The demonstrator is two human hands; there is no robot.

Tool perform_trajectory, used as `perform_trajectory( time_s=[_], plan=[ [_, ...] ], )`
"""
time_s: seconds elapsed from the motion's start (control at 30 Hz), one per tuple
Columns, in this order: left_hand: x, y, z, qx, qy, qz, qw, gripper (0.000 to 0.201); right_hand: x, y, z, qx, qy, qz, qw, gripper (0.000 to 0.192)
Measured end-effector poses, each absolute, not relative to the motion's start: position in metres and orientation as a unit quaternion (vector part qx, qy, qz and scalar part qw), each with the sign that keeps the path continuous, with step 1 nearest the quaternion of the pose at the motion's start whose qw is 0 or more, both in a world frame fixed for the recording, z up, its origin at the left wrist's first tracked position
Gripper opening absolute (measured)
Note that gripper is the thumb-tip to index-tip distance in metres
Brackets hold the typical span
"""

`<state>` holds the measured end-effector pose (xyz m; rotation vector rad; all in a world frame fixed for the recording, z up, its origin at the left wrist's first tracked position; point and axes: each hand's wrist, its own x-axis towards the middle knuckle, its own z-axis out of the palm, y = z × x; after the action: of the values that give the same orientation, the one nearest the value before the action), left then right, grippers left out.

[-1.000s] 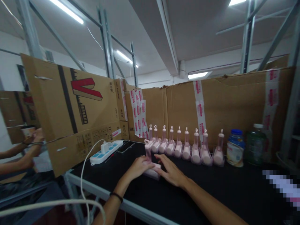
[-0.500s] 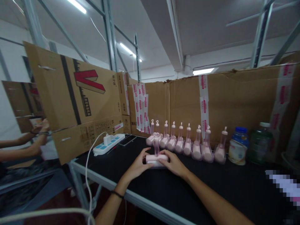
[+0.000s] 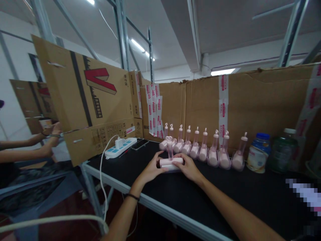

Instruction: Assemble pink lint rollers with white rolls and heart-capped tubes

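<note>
A pink lint roller lies on the black tabletop, its wide head toward me and its clear pink handle rising at the back, topped by a loop. My left hand is closed around the head's left end. At the other end, the fingers and thumb of my right hand grip it. Behind stands a row of several similar pink rollers with handles upright, their heads in clear covers.
A power strip with a white plug and a phone lie at left. On the right are a blue-lidded jar and a green bottle. Cardboard panels wall the table. Another person's arms show far left.
The camera view has shifted slightly, so the scene sits a bit further right and higher. Both hands keep their hold on the lint roller.
</note>
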<state>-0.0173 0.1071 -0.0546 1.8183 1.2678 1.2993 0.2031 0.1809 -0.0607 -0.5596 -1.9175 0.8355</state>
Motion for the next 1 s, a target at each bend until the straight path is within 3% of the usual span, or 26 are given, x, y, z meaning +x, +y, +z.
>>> perform_trajectory(
  time_s=[0.17, 0.33, 0.6, 0.8, 0.93, 1.0],
  plan=[
    [-0.019, 0.108, -0.057, 0.679, 0.491, 0.479, 0.263, 0.093, 0.204, 0.187, -0.054, -0.268, -0.731, 0.314, 0.544, 0.038],
    [-0.033, 0.113, -0.064, 0.623, 0.566, 0.51, 0.177, 0.071, 0.219, 0.198, -0.048, -0.331, -0.653, 0.241, 0.637, 0.046],
    [-0.038, 0.109, -0.058, 0.493, 0.592, 0.634, 0.065, 0.058, 0.206, 0.176, -0.059, -0.261, -0.743, 0.103, 0.607, 0.031],
    [-0.038, 0.099, -0.059, 0.515, 0.553, 0.617, 0.219, 0.038, 0.197, 0.155, -0.053, -0.169, -0.793, -0.039, 0.584, 0.018],
    [-0.023, 0.091, -0.057, 0.582, 0.496, 0.555, 0.328, 0.029, 0.197, 0.15, -0.052, -0.136, -0.791, -0.118, 0.584, 0.022],
    [-0.013, 0.087, -0.054, 0.614, 0.46, 0.531, 0.359, 0.035, 0.196, 0.149, -0.051, -0.119, -0.791, -0.145, 0.583, 0.026]
  ],
)
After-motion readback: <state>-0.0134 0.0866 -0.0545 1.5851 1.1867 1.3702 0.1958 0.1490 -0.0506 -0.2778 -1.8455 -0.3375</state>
